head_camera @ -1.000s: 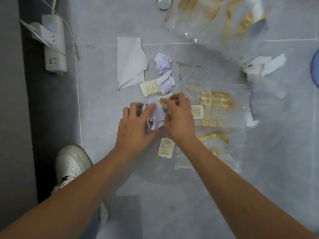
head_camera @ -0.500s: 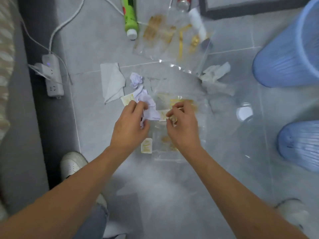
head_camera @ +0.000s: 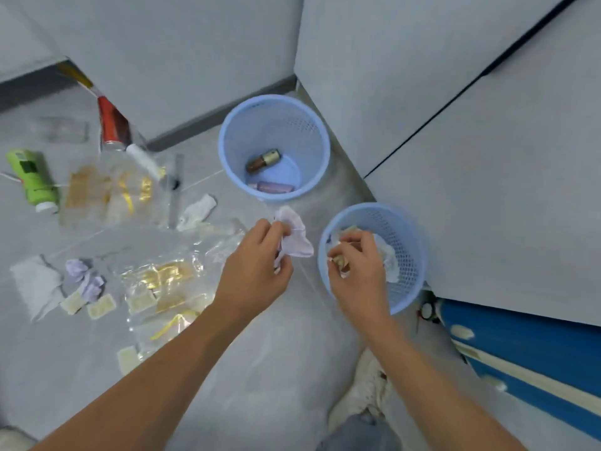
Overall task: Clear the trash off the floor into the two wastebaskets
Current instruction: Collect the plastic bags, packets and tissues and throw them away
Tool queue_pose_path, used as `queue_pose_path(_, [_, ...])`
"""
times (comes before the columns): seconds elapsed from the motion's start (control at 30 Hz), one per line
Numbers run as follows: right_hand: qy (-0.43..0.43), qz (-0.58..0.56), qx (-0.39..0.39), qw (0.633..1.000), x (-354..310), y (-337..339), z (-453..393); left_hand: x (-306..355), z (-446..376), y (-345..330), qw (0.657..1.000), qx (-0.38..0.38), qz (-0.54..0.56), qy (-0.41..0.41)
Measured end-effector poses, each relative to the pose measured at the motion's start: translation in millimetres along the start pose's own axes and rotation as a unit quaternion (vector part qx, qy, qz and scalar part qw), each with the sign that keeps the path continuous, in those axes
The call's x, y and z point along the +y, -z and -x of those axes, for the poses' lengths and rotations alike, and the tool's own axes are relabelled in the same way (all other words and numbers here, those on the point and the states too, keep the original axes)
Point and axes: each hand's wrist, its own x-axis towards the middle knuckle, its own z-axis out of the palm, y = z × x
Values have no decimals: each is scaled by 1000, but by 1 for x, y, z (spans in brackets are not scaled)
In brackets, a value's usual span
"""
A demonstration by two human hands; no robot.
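- Head view: the right hand (head_camera: pixel 357 265) pinches a small yellowish wrapper (head_camera: pixel 340 262) over the near wastebasket (head_camera: pixel 411 242) at 3 o'clock, placed to drop it in.
- The left hand (head_camera: pixel 257 268), fingers curled, grips a crumpled lilac tissue (head_camera: pixel 294 237) between the near wastebasket and the far wastebasket (head_camera: pixel 227 157) at 12 o'clock.
- The rest of the litter lies at 9 o'clock.

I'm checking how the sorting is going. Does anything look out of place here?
Mostly the unfinished mess: clear wrappers, crumpled tissues and a green bottle lie on the floor. The left hand grips a pale tissue short of either basket, beside the near wastebasket, where the right hand holds scraps.
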Motion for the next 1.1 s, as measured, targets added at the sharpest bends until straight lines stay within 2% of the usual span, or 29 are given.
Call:
queue_pose_path(0.13, [-56, -3, -5, 998, 74, 50, -3, 66, -38, -64, 999, -32, 12, -12])
queue_pose_path(0.3, [-104, 53, -79, 990, 124, 82, -1, 84, -51, -111, 988, -148, -48, 12])
queue_pose_path(0.47, [-68, 49, -66, 994, 97, 68, 6, 54, -24, -81, 993, -102, -61, 1])
queue_pose_path(0.6, [-18, 35, -77, 996, 33, 8, 11, -14, 11, -29, 993, -78, -75, 37])
queue_pose_path(0.8, [51, -7, -128, 990, -75, -128, 23, -161, 82, 47, 986, -34, -93, 132])
queue_pose_path(1.1, [87, -7, -210, 974, -176, -339, 65, -369, 188, 81, 968, -1, -111, 227])
